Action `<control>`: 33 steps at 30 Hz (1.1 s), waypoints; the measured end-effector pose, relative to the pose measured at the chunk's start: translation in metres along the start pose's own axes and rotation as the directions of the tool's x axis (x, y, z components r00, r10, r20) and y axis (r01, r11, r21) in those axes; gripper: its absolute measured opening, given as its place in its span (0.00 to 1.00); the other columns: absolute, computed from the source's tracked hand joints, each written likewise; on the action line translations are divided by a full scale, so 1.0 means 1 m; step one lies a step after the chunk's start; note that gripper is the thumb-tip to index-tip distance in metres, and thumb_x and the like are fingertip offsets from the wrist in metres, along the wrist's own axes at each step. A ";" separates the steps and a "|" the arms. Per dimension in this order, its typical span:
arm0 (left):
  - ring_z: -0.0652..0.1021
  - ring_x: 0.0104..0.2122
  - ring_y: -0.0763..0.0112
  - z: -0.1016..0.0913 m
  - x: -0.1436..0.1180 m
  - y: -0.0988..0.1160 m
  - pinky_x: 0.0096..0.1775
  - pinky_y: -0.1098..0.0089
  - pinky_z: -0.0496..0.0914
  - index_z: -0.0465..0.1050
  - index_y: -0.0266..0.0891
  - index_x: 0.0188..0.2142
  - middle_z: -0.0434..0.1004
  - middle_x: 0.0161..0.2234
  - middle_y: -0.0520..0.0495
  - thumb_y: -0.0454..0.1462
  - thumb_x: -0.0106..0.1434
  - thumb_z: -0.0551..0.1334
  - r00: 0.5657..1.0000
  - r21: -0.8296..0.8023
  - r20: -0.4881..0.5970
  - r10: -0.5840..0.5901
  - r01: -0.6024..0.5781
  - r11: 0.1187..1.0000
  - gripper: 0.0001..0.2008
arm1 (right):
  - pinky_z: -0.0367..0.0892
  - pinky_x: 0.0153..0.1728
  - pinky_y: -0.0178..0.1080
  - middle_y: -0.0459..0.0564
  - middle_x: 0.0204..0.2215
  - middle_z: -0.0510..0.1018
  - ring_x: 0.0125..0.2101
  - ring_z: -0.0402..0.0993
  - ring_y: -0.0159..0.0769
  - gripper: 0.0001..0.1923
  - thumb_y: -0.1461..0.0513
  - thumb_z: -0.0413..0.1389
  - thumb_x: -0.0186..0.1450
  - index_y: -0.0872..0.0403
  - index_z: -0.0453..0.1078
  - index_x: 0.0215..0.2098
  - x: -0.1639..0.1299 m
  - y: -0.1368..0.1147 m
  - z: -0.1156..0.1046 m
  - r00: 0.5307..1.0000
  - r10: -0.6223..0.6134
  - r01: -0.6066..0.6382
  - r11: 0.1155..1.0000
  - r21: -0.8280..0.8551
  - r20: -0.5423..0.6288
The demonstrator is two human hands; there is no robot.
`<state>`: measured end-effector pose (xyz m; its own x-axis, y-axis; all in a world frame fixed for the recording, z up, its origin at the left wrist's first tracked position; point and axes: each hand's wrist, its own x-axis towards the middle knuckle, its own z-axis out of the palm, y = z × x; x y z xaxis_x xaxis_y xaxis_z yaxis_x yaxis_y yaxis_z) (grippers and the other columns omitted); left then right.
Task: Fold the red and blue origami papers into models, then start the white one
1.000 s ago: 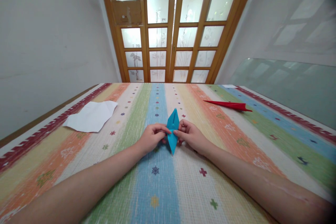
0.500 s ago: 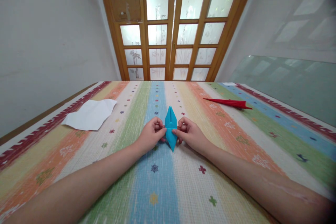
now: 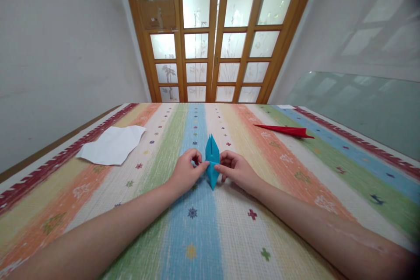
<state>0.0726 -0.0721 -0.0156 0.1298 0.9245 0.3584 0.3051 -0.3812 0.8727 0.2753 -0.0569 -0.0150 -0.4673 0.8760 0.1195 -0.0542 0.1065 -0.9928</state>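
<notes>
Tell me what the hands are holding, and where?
Blue paper, by its middle: the right hand holds the right edge, thumb on top. The left hand has its thumb at the left edge; its grip can't be told.

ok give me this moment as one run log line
left hand: thumb at blue folded paper's edge | right hand: thumb on it | off left: white sheet | off right: red folded paper

Forearms [image 3: 114, 229] converge ahead, the hands [image 3: 187, 169] [image 3: 239, 170] near each other, fingers [image 3: 229, 155] curled, thumbs [image 3: 222, 169] pointing inward
</notes>
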 end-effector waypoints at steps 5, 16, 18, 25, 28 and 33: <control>0.70 0.28 0.72 0.004 -0.006 0.011 0.31 0.72 0.65 0.66 0.39 0.30 0.69 0.28 0.52 0.37 0.62 0.63 0.998 -0.014 0.055 0.016 -0.015 1.000 0.07 | 0.72 0.34 0.38 0.48 0.38 0.74 0.35 0.73 0.35 0.15 0.53 0.66 0.60 0.52 0.68 0.35 -0.005 -0.005 0.004 0.992 -0.126 0.128 0.987 -0.093 0.031; 0.75 0.37 0.67 0.006 -0.007 0.011 0.37 0.68 0.71 0.67 0.39 0.43 0.74 0.38 0.46 0.42 0.67 0.60 0.989 -0.331 0.149 0.015 0.036 0.943 0.10 | 0.70 0.35 0.39 0.45 0.30 0.73 0.30 0.73 0.34 0.15 0.51 0.62 0.64 0.51 0.67 0.38 -0.004 -0.004 0.007 0.994 -0.097 0.099 0.994 -0.038 0.054; 0.76 0.38 0.67 0.005 -0.003 0.008 0.41 0.67 0.70 0.66 0.38 0.45 0.74 0.39 0.45 0.43 0.65 0.63 0.993 -0.341 0.120 0.014 0.028 0.939 0.14 | 0.70 0.34 0.40 0.45 0.28 0.74 0.28 0.74 0.35 0.15 0.49 0.57 0.67 0.51 0.69 0.41 -0.006 -0.004 0.007 0.995 -0.084 0.087 0.994 -0.064 0.055; 0.76 0.30 0.71 0.008 0.001 0.001 0.33 0.71 0.70 0.63 0.38 0.48 0.75 0.34 0.49 0.41 0.60 0.67 0.983 -0.415 0.161 -0.089 0.149 0.898 0.20 | 0.69 0.30 0.38 0.45 0.29 0.74 0.27 0.74 0.33 0.09 0.55 0.59 0.66 0.51 0.69 0.36 -0.006 -0.001 0.009 0.991 -0.131 0.125 0.977 -0.170 -0.024; 0.75 0.27 0.73 0.009 0.001 -0.001 0.28 0.73 0.68 0.61 0.38 0.52 0.75 0.33 0.50 0.38 0.61 0.65 0.983 -0.416 0.137 -0.119 0.167 0.894 0.23 | 0.69 0.26 0.37 0.41 0.24 0.72 0.23 0.74 0.33 0.14 0.55 0.62 0.64 0.50 0.61 0.34 -0.004 0.001 0.008 0.995 -0.088 0.086 0.995 -0.052 -0.044; 0.77 0.30 0.74 0.007 0.002 -0.002 0.32 0.74 0.70 0.63 0.40 0.57 0.76 0.43 0.44 0.36 0.61 0.66 0.993 -0.385 0.068 -0.101 0.120 0.915 0.26 | 0.70 0.22 0.35 0.39 0.25 0.74 0.20 0.76 0.34 0.22 0.56 0.66 0.60 0.49 0.55 0.37 -0.001 0.002 0.007 0.999 -0.027 0.030 0.993 0.111 -0.031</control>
<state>0.0790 -0.0694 -0.0194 0.1626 0.9558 0.2450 -0.0684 -0.2368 0.9692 0.2692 -0.0611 -0.0168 -0.4383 0.8869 0.1458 -0.1655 0.0798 -0.9830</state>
